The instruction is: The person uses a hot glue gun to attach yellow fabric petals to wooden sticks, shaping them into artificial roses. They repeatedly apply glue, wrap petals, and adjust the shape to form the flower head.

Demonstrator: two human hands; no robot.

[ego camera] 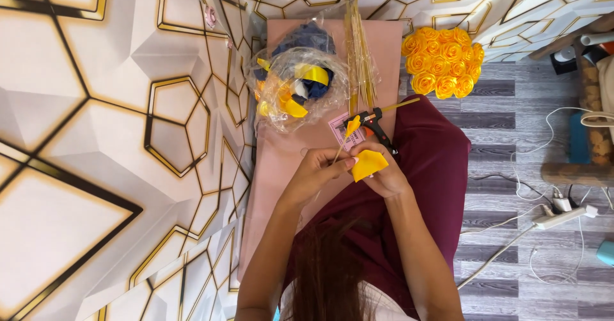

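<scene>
a: yellow ribbon piece at frame centre, pinched in the right hand, fingers clenched around its lower fold. thin stick runs up toward 12 o'clock, gripped by the left hand; small yellow bud at its tip.

b: how to handle it well?

a: judgement only: keep the stick steady, the ribbon fold flat against it, fingertips clear of any fresh glue.

b: surroundings?

a: glue gun just past the bud at 12 o'clock, lying on the pink board. clear bag of yellow and blue ribbon at 11 o'clock, bundle of sticks beside it. cluster of yellow ribbon roses at 1 o'clock. power strip at 3 o'clock on the grey floor.

b: unclear?

a: whether ribbon touches stick is hidden by fingers. bag contents blurred by plastic.
</scene>
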